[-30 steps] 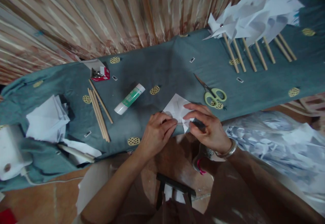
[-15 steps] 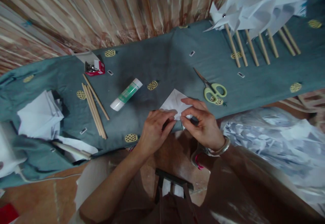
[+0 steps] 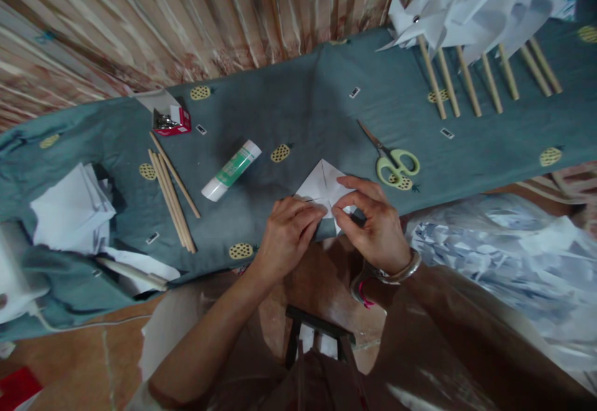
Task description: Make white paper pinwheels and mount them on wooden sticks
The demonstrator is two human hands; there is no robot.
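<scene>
White paper [image 3: 321,182] pinched by left hand [image 3: 288,234] and right hand [image 3: 375,223], near glue stick [image 3: 231,171] with unreadable green label [image 3: 237,165]

A shiny silver bangle [image 3: 411,268] circles the right wrist [image 3: 402,258], with pale clothing [image 3: 180,318] below.

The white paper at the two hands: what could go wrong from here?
Tearing: thin lines, cuts or creases, run towards the middle of the white paper, where the fingers of the left hand and right hand work; a hard pull might rip it.

Slipping: the paper lies at the near edge of the cloth, so it could drop if let go.

Knocking: the scissors lie just beyond the right hand and might get bumped.
</scene>
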